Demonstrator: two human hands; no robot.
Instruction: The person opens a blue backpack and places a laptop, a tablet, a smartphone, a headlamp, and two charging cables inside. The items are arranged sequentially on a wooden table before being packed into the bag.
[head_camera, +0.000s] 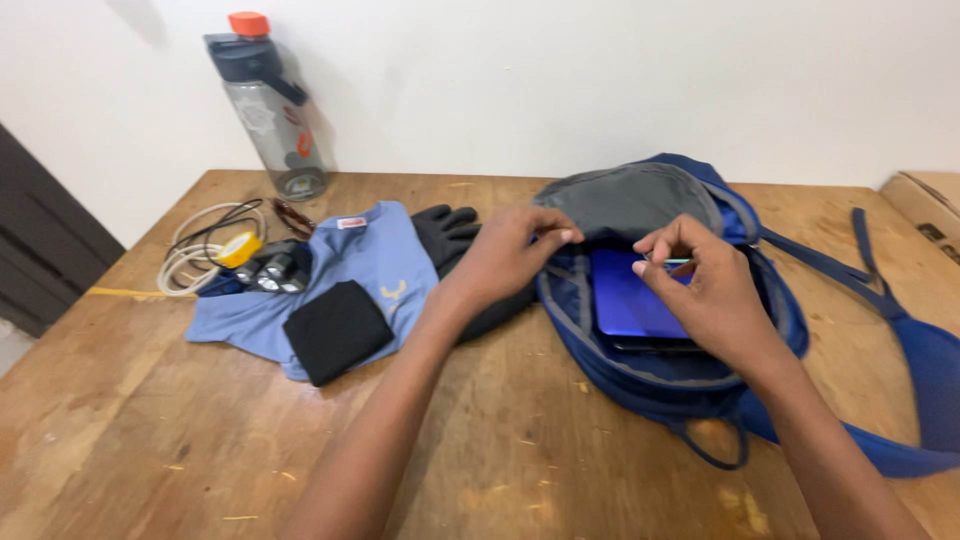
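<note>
I see the left hand (510, 250) pinching the grey rim of the open blue backpack (640, 200) in a closed grip. The right hand (705, 290) pinches a thin pen-like stick (678, 262), just above a violet flat case (630, 295) inside. Left of the left grip, black gloves (445, 232) and a blue shirt (350, 265) lie on the tabletop (150, 440).

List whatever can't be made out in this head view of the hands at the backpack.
- Blue flat item in the blue backpack: its lower part is hidden by the bag's rim, its right side by the right hand.
- Thin object at the right fingertips: too small to identify.
- Black gloves: partly behind the left hand.
- Cardboard box: cut off by the right edge.
</note>
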